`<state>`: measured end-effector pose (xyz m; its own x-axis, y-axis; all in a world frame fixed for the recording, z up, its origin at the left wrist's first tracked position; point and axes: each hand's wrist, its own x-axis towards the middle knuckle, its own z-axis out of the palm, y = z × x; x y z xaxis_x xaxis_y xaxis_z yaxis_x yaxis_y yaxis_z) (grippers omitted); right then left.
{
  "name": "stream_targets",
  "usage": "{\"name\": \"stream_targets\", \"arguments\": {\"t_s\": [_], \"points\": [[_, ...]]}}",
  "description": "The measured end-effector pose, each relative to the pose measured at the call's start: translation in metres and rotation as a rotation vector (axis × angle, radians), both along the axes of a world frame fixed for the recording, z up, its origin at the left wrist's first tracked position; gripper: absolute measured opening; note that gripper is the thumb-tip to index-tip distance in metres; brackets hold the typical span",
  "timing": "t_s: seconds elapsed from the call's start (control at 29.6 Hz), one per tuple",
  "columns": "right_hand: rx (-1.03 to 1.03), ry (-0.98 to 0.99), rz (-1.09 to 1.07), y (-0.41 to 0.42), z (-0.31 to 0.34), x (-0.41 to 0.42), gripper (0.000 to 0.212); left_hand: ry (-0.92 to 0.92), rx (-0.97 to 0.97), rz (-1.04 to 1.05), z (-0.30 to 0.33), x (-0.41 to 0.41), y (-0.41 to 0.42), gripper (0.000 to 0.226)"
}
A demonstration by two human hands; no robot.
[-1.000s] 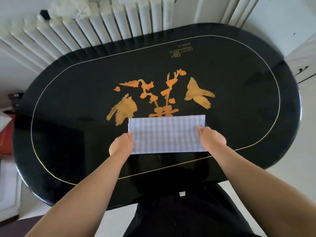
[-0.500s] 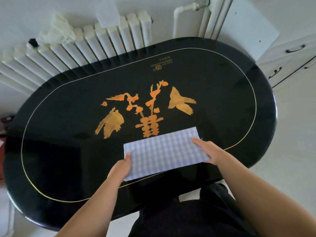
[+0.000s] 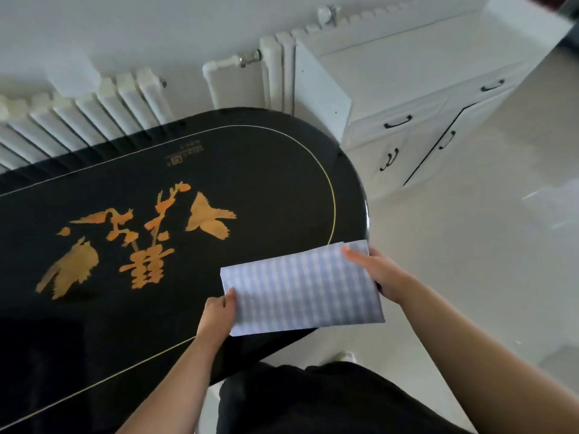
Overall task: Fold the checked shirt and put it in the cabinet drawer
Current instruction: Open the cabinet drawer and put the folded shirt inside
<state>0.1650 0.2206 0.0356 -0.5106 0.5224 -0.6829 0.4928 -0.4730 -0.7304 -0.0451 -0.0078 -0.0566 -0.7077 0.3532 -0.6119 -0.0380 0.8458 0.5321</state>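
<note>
holding checked shirt (image 3: 302, 289) | left hand (image 3: 217, 314) | right hand (image 3: 377, 272) | opposite edges

Open floor (image 3: 470, 261): lies between surface (image 3: 250, 170) and cabinet (image 3: 416, 89). Surface's rounded end stands near cabinet's corner. Radiator (image 3: 94, 111) lines wall behind surface. Cabinet drawers closed, handles (image 3: 398, 122) forward.

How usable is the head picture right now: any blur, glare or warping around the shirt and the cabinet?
Head view: motion blur smears the checked shirt into stripes and softens the cabinet; both hands, left hand and right hand, still read clearly at its ends. Wide-angle warp bends the table rim. The black top shows faint reflections, no harsh glare.
</note>
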Motion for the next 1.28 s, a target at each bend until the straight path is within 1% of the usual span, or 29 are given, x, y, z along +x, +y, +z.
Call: {"name": "stream_targets", "arguments": {"t_s": [0.07, 0.1, 0.14, 0.17, 0.2, 0.27, 0.3, 0.34, 0.41, 0.44, 0.51, 0.57, 0.61, 0.68, 0.71, 0.78, 0.84, 0.95, 1.05, 1.11, 1.15, 1.18, 1.28], "points": [[0.193, 0.004, 0.024, 0.027, 0.024, 0.027, 0.021, -0.027, 0.052, -0.015, 0.004, 0.032, 0.038, 0.047], [0.311, -0.008, 0.010, 0.045, 0.035, 0.048, 0.019, 0.009, 0.081, -0.048, 0.008, 0.054, 0.065, 0.041], [0.426, -0.030, 0.000, 0.062, 0.044, 0.067, 0.017, 0.094, 0.108, -0.089, 0.015, 0.073, 0.092, 0.035], [0.513, -0.040, 0.011, 0.070, 0.051, 0.075, 0.016, 0.210, 0.149, -0.143, 0.024, 0.080, 0.109, 0.042], [0.574, -0.039, 0.026, 0.079, 0.058, 0.082, 0.014, 0.319, 0.201, -0.238, 0.035, 0.087, 0.128, 0.062], [0.663, -0.019, 0.072, 0.095, 0.069, 0.093, 0.011, 0.453, 0.335, -0.517, 0.054, 0.094, 0.170, 0.097], [0.704, -0.026, 0.105, 0.103, 0.073, 0.096, 0.007, 0.488, 0.368, -0.680, 0.061, 0.096, 0.192, 0.107], [0.742, -0.037, 0.142, 0.114, 0.074, 0.098, 0.005, 0.504, 0.372, -0.824, 0.067, 0.097, 0.217, 0.112], [0.817, -0.047, 0.225, 0.136, 0.076, 0.098, 0.006, 0.463, 0.350, -1.007, 0.082, 0.096, 0.259, 0.112], [0.851, -0.047, 0.248, 0.149, 0.077, 0.097, 0.009, 0.413, 0.324, -1.046, 0.089, 0.094, 0.278, 0.110], [0.888, -0.030, 0.218, 0.193, 0.073, 0.092, 0.012, 0.334, 0.262, -1.059, 0.094, 0.080, 0.328, 0.102], [0.881, -0.017, 0.148, 0.228, 0.065, 0.086, 0.011, 0.327, 0.212, -1.070, 0.098, 0.070, 0.366, 0.087], [0.863, -0.026, 0.104, 0.246, 0.060, 0.083, 0.010, 0.319, 0.197, -1.070, 0.098, 0.066, 0.383, 0.074], [0.805, -0.058, 0.014, 0.281, 0.050, 0.074, 0.012, 0.278, 0.150, -1.076, 0.098, 0.058, 0.416, 0.037], [0.770, -0.069, -0.030, 0.298, 0.045, 0.070, 0.016, 0.254, 0.117, -1.095, 0.099, 0.055, 0.432, 0.029], [0.682, -0.060, -0.120, 0.333, 0.041, 0.061, 0.013, 0.186, 0.094, -1.118, 0.101, 0.047, 0.459, 0.029], [0.600, -0.048, -0.162, 0.365, 0.036, 0.055, 0.013, 0.144, 0.106, -1.115, 0.101, 0.041, 0.481, 0.021], [0.524, -0.063, -0.103, 0.402, 0.023, 0.048, 0.028, 0.143, 0.101, -1.091, 0.099, 0.040, 0.500, 0.022], [0.474, -0.073, -0.030, 0.442, 0.011, 0.035, 0.026, 0.187, 0.058, -1.017, 0.095, 0.041, 0.521, 0.014], [0.454, -0.088, 0.033, 0.460, 0.003, 0.026, 0.025, 0.233, 0.026, -0.964, 0.095, 0.042, 0.531, 0.016], [0.445, -0.102, 0.072, 0.468, -0.001, 0.023, 0.029, 0.246, 0.007, -0.941, 0.095, 0.044, 0.535, 0.017], [0.441, -0.128, 0.113, 0.476, -0.007, 0.022, 0.036, 0.262, -0.006, -0.921, 0.094, 0.047, 0.538, 0.016], [0.333, -0.162, 0.165, 0.503, -0.025, 0.016, 0.067, 0.273, -0.054, -0.844, 0.090, 0.054, 0.543, 0.019]]}}
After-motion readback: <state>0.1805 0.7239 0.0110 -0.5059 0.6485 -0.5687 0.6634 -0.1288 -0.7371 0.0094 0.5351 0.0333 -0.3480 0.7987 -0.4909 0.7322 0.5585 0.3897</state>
